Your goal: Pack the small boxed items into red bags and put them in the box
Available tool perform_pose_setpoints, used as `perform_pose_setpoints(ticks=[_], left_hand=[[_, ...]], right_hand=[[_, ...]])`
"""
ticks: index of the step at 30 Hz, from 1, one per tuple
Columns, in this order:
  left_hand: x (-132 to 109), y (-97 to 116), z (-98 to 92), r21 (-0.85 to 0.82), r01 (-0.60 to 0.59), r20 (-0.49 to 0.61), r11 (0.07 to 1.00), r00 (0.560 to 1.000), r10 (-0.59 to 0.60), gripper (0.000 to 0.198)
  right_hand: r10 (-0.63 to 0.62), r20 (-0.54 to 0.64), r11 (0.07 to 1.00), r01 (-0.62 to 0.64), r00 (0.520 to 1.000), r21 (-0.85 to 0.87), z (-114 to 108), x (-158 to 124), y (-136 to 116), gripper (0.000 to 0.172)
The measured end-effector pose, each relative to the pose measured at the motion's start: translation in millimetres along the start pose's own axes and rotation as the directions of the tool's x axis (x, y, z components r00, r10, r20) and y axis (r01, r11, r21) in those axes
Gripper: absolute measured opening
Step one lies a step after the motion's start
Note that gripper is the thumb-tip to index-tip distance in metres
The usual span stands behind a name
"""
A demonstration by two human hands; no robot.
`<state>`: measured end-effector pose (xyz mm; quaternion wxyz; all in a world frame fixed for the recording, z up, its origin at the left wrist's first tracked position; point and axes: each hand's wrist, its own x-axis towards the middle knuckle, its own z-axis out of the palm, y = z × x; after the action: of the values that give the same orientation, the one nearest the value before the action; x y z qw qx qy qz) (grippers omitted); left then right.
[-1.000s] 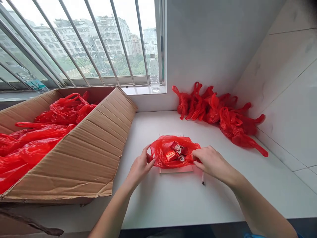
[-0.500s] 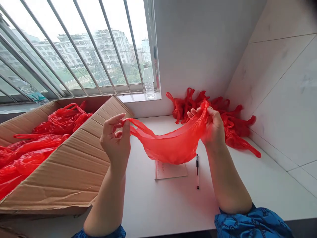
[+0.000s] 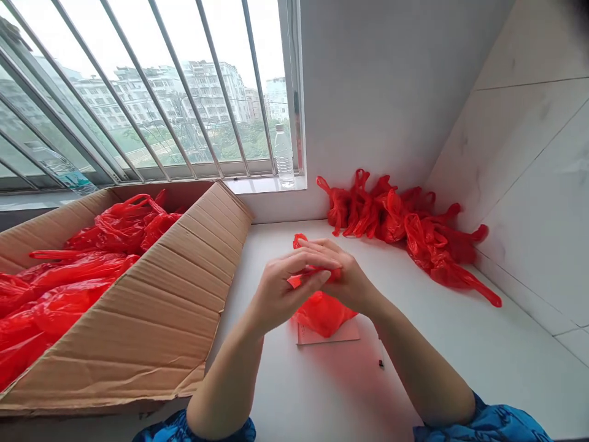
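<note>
One red plastic bag (image 3: pixel 324 319) is gripped at its gathered neck by the curled fingers (image 3: pixel 313 259) of left hand (image 3: pixel 276 293) and right hand (image 3: pixel 353 282), and held over a booklet (image 3: pixel 348 332) on the white table (image 3: pixel 294 387), flanked at left by a cardboard box (image 3: pixel 138 325).

A barred window (image 3: pixel 147 92) glows; grey wall (image 3: pixel 372 92) adjoins.

Daylight floods through the window (image 3: pixel 151 116) at ten o'clock, the sky (image 3: pixel 184 24) washed white. From here the wall (image 3: pixel 359 73) at one o'clock looks dim grey. A soft reddish shadow tints the tabletop (image 3: pixel 335 380) below the bag (image 3: pixel 324 316); dark blur smudges two o'clock's corner.
</note>
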<state>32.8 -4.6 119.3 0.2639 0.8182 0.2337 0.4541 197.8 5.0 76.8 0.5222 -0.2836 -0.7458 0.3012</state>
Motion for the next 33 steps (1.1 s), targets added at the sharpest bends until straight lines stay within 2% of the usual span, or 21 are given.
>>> perform_pose_setpoints(ticks=[1, 3, 5, 6, 8, 9, 11, 13, 16, 19, 22, 24, 27, 30, 33], left_hand=[[-1.4, -0.8, 0.2, 0.043, -0.035, -0.025, 0.998, 0.999, 0.036, 0.015], [-3.6, -6.4, 1.2, 0.135, -0.051, -0.163, 0.990, 0.984, 0.073, 0.018], [-5.4, -15.9, 3.7, 0.165, 0.027, -0.251, 0.986, 0.968, 0.016, 0.035], [-6.2, -21.5, 5.6, 0.147, 0.090, -0.245, 0.985, 0.968, -0.052, 0.049], [-7.0, -32.6, 9.7, 0.054, 0.231, -0.142, 0.972, 0.965, -0.221, 0.072], [-6.9, -37.8, 11.5, -0.008, 0.297, -0.064, 0.955, 0.953, -0.297, 0.076], [-5.4, -46.8, 13.2, -0.151, 0.393, 0.094, 0.907, 0.919, -0.383, 0.066], [-2.6, -54.0, 11.9, -0.283, 0.441, 0.202, 0.852, 0.896, -0.396, 0.048], [1.7, -62.0, 6.9, -0.387, 0.507, 0.259, 0.770, 0.861, -0.437, 0.027], [3.5, -66.4, 4.6, -0.497, 0.591, 0.278, 0.636, 0.802, -0.528, 0.022], [3.8, -65.9, 5.3, -0.577, 0.617, 0.316, 0.535, 0.773, -0.551, 0.031], [4.2, -63.2, 5.3, -0.544, 0.620, 0.334, 0.565, 0.778, -0.532, 0.037], [4.5, -59.3, 3.7, -0.443, 0.619, 0.377, 0.648, 0.785, -0.491, 0.039], [3.8, -59.6, 2.1, -0.366, 0.612, 0.377, 0.701, 0.786, -0.490, 0.033], [2.5, -63.0, 2.3, -0.281, 0.591, 0.336, 0.756, 0.799, -0.499, 0.024]], right_hand=[[0.014, -0.004, 0.999, -0.013, 1.000, 0.037, 1.5, -0.5, 1.6, 0.033], [0.105, -0.055, 0.985, -0.096, 0.993, 0.143, 1.3, -0.8, 5.7, 0.026], [0.227, -0.118, 0.942, -0.187, 0.967, 0.279, -1.1, 0.0, 10.6, 0.027], [0.282, -0.138, 0.912, -0.220, 0.949, 0.347, -2.4, 0.8, 13.1, 0.027], [0.372, -0.147, 0.839, -0.264, 0.916, 0.476, -4.1, 2.6, 17.9, 0.027], [0.406, -0.140, 0.802, -0.278, 0.903, 0.529, -4.5, 3.4, 20.2, 0.027], [0.456, -0.134, 0.744, -0.294, 0.880, 0.600, -5.2, 5.0, 24.7, 0.025], [0.478, -0.152, 0.719, -0.285, 0.865, 0.634, -6.5, 6.3, 28.4, 0.022], [0.471, -0.124, 0.709, -0.292, 0.873, 0.642, -10.4, 7.5, 30.7, 0.018], [0.401, -0.005, 0.781, -0.339, 0.916, 0.524, -15.5, 7.1, 29.1, 0.013], [0.257, 0.026, 0.940, -0.256, 0.966, 0.227, -20.6, 5.0, 25.4, 0.014], [0.170, 0.005, 0.985, -0.170, 0.985, 0.037, -23.1, 3.4, 22.3, 0.010], [0.083, -0.019, 0.986, -0.085, 0.996, -0.147, -24.4, 2.2, 16.5, 0.011], [0.010, -0.015, 0.968, -0.013, 1.000, -0.252, -22.6, 1.8, 11.0, 0.017], [-0.028, -0.009, 0.959, 0.024, 1.000, -0.284, -18.9, 0.2, 8.5, 0.019]])
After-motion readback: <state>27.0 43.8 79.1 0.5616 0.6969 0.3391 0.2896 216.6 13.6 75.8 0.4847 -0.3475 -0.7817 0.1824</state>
